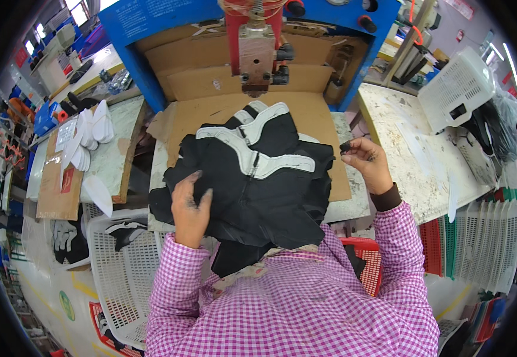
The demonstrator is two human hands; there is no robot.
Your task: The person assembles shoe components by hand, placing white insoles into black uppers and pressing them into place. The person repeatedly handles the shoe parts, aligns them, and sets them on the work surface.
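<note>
A heap of black fabric pieces (pixel 270 205) with curved white trims (pixel 270 165), resembling shoe uppers, lies in front of me, some pieces overlapping. My left hand (pixel 191 208) rests at the left side of this heap, fingers apart and holding nothing. To the right of the heap, my right hand (pixel 370 162) is raised, with thumb and index finger closed on a small black piece (pixel 346 146) whose kind is too small to tell. Above the far end of the heap hangs the metal head (pixel 256 56) of a blue press machine (pixel 129 27), apart from the fabric.
Cardboard (pixel 211 107) lines the press bed. White sole-shaped sheets (pixel 99 124) lie on the left table. A white basket (pixel 121 268) stands below it, and a red basket (pixel 365 262) is at my right. The right table (pixel 401 160) carries a tilted white basket (pixel 457 89).
</note>
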